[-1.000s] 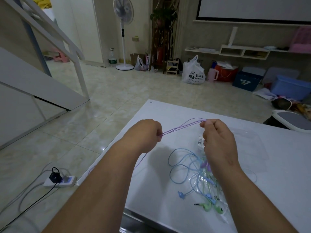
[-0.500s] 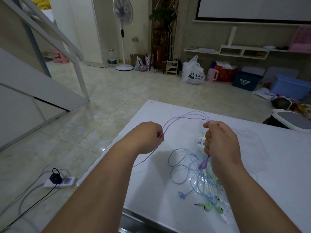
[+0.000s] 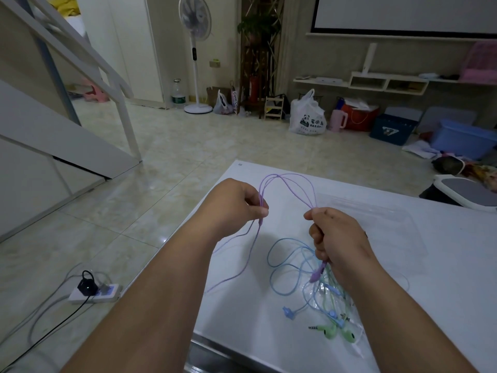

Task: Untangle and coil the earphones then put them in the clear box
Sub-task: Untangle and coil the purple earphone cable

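**Purple cable arched between two hands**

At the lower left of the frame a white power strip (image 3: 94, 292) lies on the tiled floor with a black plug in it. A standing fan (image 3: 195, 25) rises at the upper middle, against the far wall.

The left hand (image 3: 236, 203) hovers over the near-left part of the white tabletop (image 3: 443, 297). Its grip pinches the purple earphone cable (image 3: 285, 177) between thumb and forefinger. Below that pinch two purple strands hang down toward the tabletop's left edge. Above it the cable rises in several loops and arches across to the right hand (image 3: 337, 239). That grip is curled round the cable, and a purple end piece dangles under the fist.

Beneath the right hand a tangle of blue earphones (image 3: 286, 265) lies on the tabletop. The green earphones (image 3: 333, 331) lie at the tangle's near end, close to the tabletop's front edge.

Just right of the right hand the clear box (image 3: 398, 224) rests flat on the tabletop, apart from every cable.
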A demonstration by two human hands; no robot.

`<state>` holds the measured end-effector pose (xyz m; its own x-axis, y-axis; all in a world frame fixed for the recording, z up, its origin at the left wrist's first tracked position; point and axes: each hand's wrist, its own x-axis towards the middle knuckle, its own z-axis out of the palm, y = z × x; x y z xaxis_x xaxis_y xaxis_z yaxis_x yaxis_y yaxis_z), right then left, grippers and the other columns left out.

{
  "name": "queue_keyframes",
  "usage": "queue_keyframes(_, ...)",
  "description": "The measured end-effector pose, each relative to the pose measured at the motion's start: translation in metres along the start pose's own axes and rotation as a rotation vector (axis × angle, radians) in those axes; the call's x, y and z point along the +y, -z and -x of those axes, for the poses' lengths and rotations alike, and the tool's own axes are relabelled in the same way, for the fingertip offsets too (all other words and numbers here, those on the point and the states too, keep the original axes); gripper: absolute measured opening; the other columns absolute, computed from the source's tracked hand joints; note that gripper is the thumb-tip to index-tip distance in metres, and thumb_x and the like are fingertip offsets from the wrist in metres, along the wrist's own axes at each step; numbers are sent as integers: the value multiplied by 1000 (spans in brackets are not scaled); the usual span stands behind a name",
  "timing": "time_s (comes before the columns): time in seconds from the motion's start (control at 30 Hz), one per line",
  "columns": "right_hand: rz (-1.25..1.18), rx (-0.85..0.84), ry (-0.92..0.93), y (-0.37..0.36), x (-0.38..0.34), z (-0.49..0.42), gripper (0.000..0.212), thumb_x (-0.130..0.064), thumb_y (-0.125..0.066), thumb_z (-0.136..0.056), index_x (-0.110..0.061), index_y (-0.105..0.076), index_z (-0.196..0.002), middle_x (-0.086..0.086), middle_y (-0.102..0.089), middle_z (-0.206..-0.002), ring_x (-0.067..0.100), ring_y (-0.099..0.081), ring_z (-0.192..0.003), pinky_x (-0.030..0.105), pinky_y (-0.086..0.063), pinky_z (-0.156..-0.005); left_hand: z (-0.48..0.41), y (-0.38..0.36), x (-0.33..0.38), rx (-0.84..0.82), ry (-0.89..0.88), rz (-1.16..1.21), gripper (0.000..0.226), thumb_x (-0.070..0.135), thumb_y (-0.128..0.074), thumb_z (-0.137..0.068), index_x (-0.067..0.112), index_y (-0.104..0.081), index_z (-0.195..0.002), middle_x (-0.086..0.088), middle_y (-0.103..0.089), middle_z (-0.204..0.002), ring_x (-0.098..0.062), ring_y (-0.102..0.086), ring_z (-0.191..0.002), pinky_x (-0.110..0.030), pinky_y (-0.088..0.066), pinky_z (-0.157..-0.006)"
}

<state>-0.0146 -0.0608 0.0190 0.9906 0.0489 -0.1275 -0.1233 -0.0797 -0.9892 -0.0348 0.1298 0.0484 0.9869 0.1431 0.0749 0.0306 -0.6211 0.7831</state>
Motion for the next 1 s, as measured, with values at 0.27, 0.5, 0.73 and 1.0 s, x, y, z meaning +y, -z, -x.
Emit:
queue_keyframes(0.27,152,-130,45,-5,6,-1,11,-13,-59,-87,-19,-67,-91,-3,-58,-69,12,-40,-54,30,-34,-53,1,2,5,78,14,248,3,14,-78,-77,13,-76,-74,0,-75,-76,-18,-62,-72,-32,-43,-67)
queue_keyframes(0.5,197,-334,89,-21,14,13,27,-18,-68,-83,-30,-60,-105,-11,-69,-104,-1,-49,-48,30,-40,-52,2,2,12,75,-7,291,11,20,-74,-83,13,-74,-75,8,-65,-62,-4,-50,-54,-15,-40,-52)
queue_keyframes(0.73,403,-375,130,-26,10,22,14,-22,-60,-91,-15,-70,-84,-6,-76,-79,-1,-42,-45,22,-36,-54,-1,5,13,189,84,467,21,22,-41,-101,11,-55,-89,-2,-74,-75,-13,-51,-53,-27,-40,-54)
queue_keyframes(1.0,540,-438,99,-19,10,18,12,-8,-66,-74,-19,-71,-73,2,-71,-76,18,-63,-76,33,-51,-76,-7,11,13,291,230,760,21,26,-50,-98,14,-55,-83,1,-51,-55,-10,-33,-40,-18,-22,-39)
